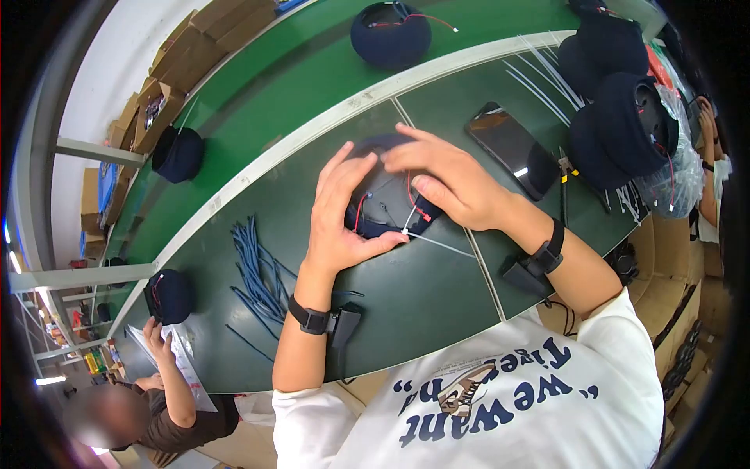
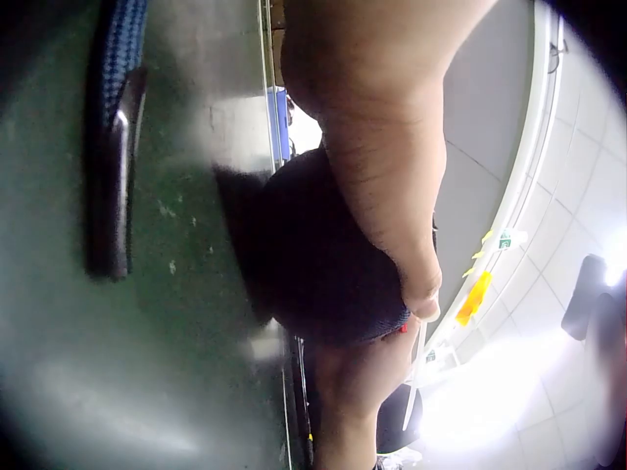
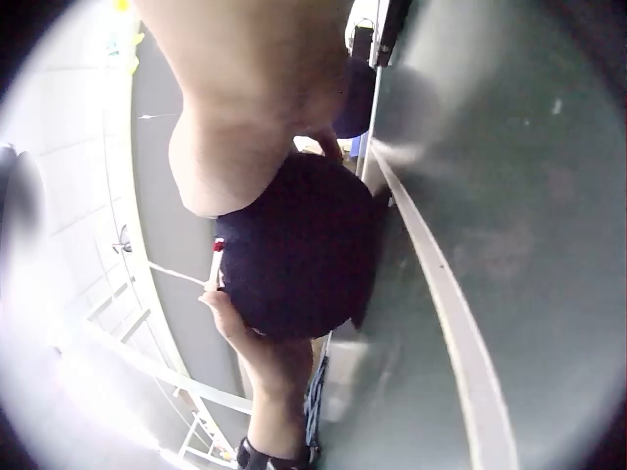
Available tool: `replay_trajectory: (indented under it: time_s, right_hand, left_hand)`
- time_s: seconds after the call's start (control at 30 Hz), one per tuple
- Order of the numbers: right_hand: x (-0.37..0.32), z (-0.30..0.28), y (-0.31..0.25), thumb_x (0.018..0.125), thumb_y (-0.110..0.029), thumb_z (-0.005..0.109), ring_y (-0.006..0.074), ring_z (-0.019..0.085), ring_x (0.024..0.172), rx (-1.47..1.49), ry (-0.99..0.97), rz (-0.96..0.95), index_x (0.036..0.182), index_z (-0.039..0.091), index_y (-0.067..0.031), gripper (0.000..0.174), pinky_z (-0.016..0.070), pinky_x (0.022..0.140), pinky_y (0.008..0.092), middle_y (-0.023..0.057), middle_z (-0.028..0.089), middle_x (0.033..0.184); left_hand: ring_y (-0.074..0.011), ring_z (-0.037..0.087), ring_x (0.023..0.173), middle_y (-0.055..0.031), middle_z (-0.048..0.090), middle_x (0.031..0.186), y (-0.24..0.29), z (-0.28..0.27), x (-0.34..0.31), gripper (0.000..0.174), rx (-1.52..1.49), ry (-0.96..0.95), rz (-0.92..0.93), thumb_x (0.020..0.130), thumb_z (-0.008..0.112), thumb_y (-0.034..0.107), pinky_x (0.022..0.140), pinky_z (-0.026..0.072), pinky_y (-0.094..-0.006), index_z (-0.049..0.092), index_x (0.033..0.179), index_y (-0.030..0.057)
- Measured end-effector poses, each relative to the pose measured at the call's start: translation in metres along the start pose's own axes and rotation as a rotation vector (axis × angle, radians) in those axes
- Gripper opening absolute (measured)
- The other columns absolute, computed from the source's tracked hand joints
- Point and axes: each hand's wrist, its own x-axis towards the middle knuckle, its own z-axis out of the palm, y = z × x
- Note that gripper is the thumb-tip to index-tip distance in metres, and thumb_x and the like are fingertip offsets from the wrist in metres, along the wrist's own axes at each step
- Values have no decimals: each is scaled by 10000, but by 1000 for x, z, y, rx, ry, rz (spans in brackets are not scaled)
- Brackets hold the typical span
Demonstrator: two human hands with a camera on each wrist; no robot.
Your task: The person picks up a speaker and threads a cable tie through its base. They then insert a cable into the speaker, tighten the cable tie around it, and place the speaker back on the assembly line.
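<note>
Between both hands is a rounded dark navy fabric shell (image 3: 304,255), its open hollow side facing up in the head view, with red wires (image 1: 361,213) inside. My left hand (image 1: 332,227) grips its left side, fingers over the far rim and thumb along the near rim. A white cable tie (image 1: 441,245) is looped at that near rim by the thumb tip, its long tail pointing right. On the shell's right side, my right hand (image 1: 461,187) holds on, fingers bent over the far rim and thumb at the inner edge. Its fingertips are blurred.
Blue cords (image 1: 258,270) lie in a bundle at left. A phone (image 1: 512,148), cutters (image 1: 564,176) and loose cable ties (image 1: 539,94) are at right, beside stacked navy shells (image 1: 617,129). More shells sit beyond the white ledge (image 1: 344,105). Another person (image 1: 176,399) works at lower left.
</note>
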Motion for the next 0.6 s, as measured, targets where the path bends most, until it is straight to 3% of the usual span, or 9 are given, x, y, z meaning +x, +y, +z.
replay_trajectory:
  time_s: [0.03, 0.07, 0.17, 0.23, 0.27, 0.4, 0.5, 0.6]
  right_hand:
    - [-1, 2, -5, 1030, -173, 597, 394, 421, 1528, 45, 58, 32, 1326, 631, -32, 330, 349, 1230, 522, 170, 584, 1503]
    - [-1, -1, -11, 974, -255, 726, 402, 400, 1541, 105, 122, 87, 1156, 678, -47, 281, 359, 1217, 521, 173, 550, 1541]
    - [-8, -36, -52, 861, -326, 861, 457, 391, 1532, -89, -58, 80, 974, 657, -68, 347, 378, 1202, 532, 187, 532, 1553]
    - [-11, -32, -76, 817, -321, 893, 525, 417, 1484, -264, -189, 75, 908, 623, -55, 389, 396, 1178, 555, 207, 563, 1488]
    - [-15, -26, -76, 802, -212, 909, 521, 375, 1518, -290, -247, 99, 871, 627, -58, 329, 418, 1169, 572, 201, 543, 1528]
    - [-15, -25, -72, 855, -58, 809, 520, 398, 1504, -233, -233, 100, 816, 626, -23, 190, 406, 1188, 578, 216, 573, 1486]
    - [-12, -29, -72, 895, -68, 734, 404, 544, 1390, -174, -208, 56, 845, 622, -7, 137, 322, 1282, 567, 220, 627, 1361]
    - [-11, -32, -69, 860, -17, 705, 385, 601, 1326, -68, -193, 55, 773, 590, -3, 146, 295, 1294, 581, 226, 677, 1269]
  left_hand:
    - [-464, 499, 1428, -167, 640, 1422, 3, -1, 2, 893, 12, 4, 6, 630, 976, 465, 1156, 428, -572, 660, 1377, 90]
    - [-451, 521, 1409, -161, 650, 1408, 11, -4, 2, 814, 64, 27, 13, 631, 977, 437, 1149, 435, -570, 697, 1316, 98]
    - [-398, 597, 1342, -135, 690, 1349, 31, -16, 8, 589, 155, 70, 118, 633, 983, 344, 1123, 463, -562, 791, 1139, 111]
    - [-328, 677, 1234, -99, 742, 1223, 41, -16, 14, 404, 23, -40, 140, 690, 943, 172, 1063, 517, -514, 795, 1061, 111]
    - [-323, 683, 1222, -100, 743, 1209, 42, -10, 13, 374, -10, -62, 148, 703, 927, 139, 1050, 525, -505, 797, 1053, 116]
    - [-316, 690, 1190, -86, 736, 1198, 45, -1, 10, 285, -23, -58, 127, 725, 893, 80, 975, 540, -471, 815, 995, 130]
    - [-321, 686, 1167, -80, 727, 1186, 46, 3, 9, 267, -40, -15, 104, 715, 900, 102, 960, 528, -457, 824, 970, 133]
    - [-336, 666, 1145, -105, 700, 1164, 46, 5, 7, 261, 16, 32, 92, 699, 897, 128, 976, 526, -460, 838, 953, 134]
